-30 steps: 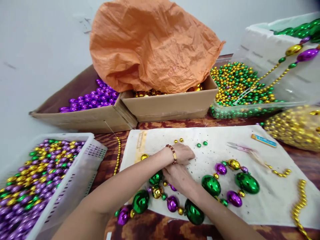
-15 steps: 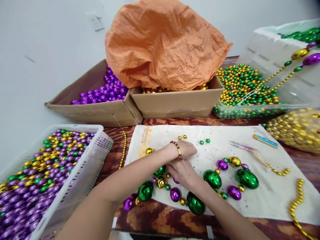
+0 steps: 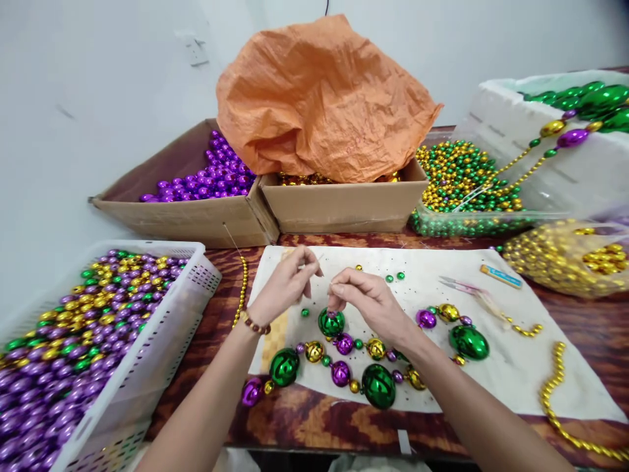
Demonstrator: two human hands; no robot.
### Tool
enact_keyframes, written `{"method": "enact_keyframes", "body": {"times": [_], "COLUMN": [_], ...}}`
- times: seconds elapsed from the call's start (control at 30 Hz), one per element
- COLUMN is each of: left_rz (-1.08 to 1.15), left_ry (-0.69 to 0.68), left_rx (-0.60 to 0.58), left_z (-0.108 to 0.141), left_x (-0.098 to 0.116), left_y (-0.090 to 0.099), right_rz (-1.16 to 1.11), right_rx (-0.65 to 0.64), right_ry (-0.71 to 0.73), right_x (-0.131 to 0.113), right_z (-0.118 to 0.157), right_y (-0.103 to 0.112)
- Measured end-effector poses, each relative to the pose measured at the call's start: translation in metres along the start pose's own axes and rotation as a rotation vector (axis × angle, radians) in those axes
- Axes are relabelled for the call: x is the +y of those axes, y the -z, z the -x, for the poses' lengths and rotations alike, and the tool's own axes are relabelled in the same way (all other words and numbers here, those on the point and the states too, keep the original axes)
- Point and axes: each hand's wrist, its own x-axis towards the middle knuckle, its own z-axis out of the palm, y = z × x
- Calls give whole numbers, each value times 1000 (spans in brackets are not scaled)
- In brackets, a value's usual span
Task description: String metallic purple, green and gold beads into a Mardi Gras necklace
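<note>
My left hand (image 3: 289, 283), with a beaded bracelet at the wrist, is raised over the left part of the white cloth (image 3: 511, 364). Its thumb and fingertips are pinched, and a thin pale line shows beside them. My right hand (image 3: 366, 298) is closed in a pinch just right of it; what it holds is too small to tell. Directly under its fingertips lies a large green ball (image 3: 331, 323). The strung beads (image 3: 341, 373) in green, gold and purple curve across the cloth below both hands. Loose small green beads (image 3: 401, 276) lie beyond my right hand.
A white basket (image 3: 191, 288) of mixed beads stands left. Behind are cardboard boxes (image 3: 344, 208) and an orange sack (image 3: 324, 98). Small snips (image 3: 462, 286), a blue-and-orange cutter (image 3: 501, 276) and a gold strand (image 3: 555, 387) lie right, near a bag of gold beads (image 3: 545, 259).
My hands, crossed and low over the cloth before, are now apart and raised. The left has moved left, uncovering more of the bead string. The camera view has shifted slightly.
</note>
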Motion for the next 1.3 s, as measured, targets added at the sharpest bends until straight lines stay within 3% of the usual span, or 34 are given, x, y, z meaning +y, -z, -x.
{"method": "enact_keyframes", "body": {"times": [0.13,0.37,0.57,0.7,0.87,1.0,1.3], "left_rz": [198,178,245,282,350,560,771], "left_ry": [180,203,231,292,285,309,305], "left_rx": [-165,-120,-91,69,192,305,313], "left_z": [35,55,58,63,71,73,79], "left_x": [-20,-25,-33,-43,-51,-52,-41], "left_y": [-24,-53,-87,-74,-48,-44,-44], "right_rz": [-66,-74,-131,-63,-64,-96,60], "right_rx": [-34,40,136,142,68,85,98], "right_ry": [58,136,163,50,-166,-271,-274], "right_x": [-24,-52,-47,-27,10,34,46], "right_z": [-12,-31,-48,-37,3,22,21], "right_y": [-5,-7,-18,-4,13,1,-34]}}
